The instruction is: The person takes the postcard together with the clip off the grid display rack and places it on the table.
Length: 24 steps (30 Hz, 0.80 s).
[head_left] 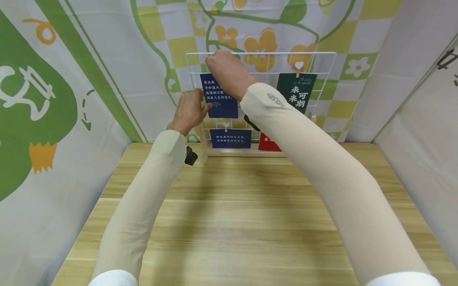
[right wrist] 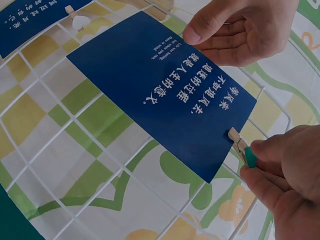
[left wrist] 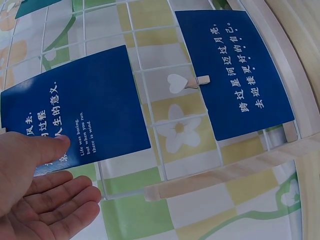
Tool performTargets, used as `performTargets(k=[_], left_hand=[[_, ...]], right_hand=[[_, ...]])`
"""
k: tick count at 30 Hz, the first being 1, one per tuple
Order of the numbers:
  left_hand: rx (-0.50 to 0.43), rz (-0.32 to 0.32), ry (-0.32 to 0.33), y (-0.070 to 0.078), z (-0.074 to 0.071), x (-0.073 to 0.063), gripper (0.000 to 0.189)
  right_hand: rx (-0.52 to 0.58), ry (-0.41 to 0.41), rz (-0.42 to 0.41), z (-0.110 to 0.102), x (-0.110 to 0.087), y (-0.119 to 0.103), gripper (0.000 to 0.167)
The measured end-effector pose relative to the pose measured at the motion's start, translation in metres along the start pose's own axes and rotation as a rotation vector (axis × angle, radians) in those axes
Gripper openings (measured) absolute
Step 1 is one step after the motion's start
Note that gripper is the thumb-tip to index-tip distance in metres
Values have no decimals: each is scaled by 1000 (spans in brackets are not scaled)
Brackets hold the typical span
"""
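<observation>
A blue card (right wrist: 135, 75) with white writing lies against the upper left of a white wire grid rack (head_left: 268, 53). My left hand (head_left: 189, 111) pinches its left edge, thumb (left wrist: 52, 145) on the printed face and fingers around the side. At the card's top edge, a small wooden clothespin (right wrist: 235, 136) with a teal end bites the card. My right hand (right wrist: 285, 175) pinches the teal end between thumb and fingers. In the head view, this hand (head_left: 229, 73) hides the clothespin and the card's upper right part.
Lower on the rack, a second blue card (left wrist: 240, 75) hangs from a heart clothespin (left wrist: 190, 82). A green card (head_left: 295, 91) hangs at upper right, a red card (head_left: 268, 143) below, partly behind my right sleeve. The rack's wooden base (head_left: 247, 152) stands on the wooden table (head_left: 229, 222), before a patterned cloth.
</observation>
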<state>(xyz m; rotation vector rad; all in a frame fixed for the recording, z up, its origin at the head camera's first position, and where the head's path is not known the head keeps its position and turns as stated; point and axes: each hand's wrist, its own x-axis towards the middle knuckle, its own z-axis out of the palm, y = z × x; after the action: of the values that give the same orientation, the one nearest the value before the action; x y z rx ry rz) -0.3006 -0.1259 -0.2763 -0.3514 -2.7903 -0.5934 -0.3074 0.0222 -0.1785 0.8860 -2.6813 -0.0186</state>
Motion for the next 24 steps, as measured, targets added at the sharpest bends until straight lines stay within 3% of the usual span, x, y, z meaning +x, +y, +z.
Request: performTargets(k=[8, 14, 24], left_hand=[[11, 6, 44, 1, 2, 4, 23], [-1, 12, 89, 0, 4, 7, 31], [-45, -58, 88, -2, 4, 10, 25]], right_hand=[[-45, -15, 5, -3, 4, -2, 30], [-80, -25, 20, -5, 9, -3, 31], [-73, -19, 62, -6, 15, -5, 34]])
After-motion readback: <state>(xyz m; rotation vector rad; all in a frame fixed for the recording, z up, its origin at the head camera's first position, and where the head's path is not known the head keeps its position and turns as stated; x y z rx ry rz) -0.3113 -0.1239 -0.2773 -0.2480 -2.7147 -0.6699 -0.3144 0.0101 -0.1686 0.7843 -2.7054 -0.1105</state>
